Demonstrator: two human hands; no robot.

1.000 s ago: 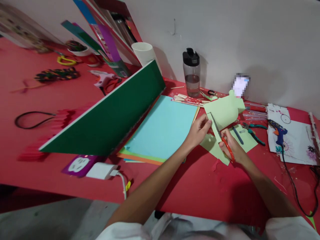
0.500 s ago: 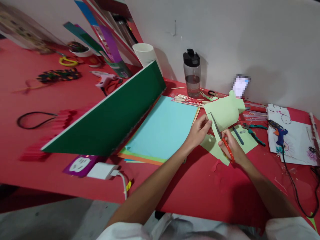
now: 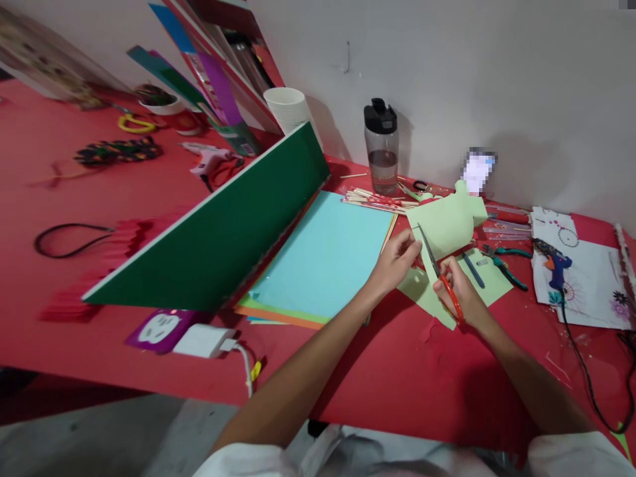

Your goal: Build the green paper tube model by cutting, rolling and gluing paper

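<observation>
My right hand [image 3: 457, 286] is closed on a pair of scissors with red handles [image 3: 451, 297]; the blades point up and to the left across a sheet of pale green paper [image 3: 444, 223]. Pinched at its left edge, the paper is in my left hand [image 3: 399, 257], close to the blade tips. The paper has a curved, cut outline on its right side. Beneath both hands, another piece of pale green paper [image 3: 489, 281] lies on the table, with a dark pen [image 3: 473, 270] resting on it.
To the left lie stacked coloured sheets [image 3: 318, 255] under a tilted green board [image 3: 213, 232]. A water bottle [image 3: 382, 149] stands by the wall near thin sticks [image 3: 375, 199]. Rightward are pliers [image 3: 509, 268] and a blue glue gun [image 3: 557, 264] with a cord. A white charger [image 3: 203, 340] sits near the front edge.
Almost nothing differs. The scissors' handles look slightly closer together, while both hands and the paper stay in nearly the same place.
</observation>
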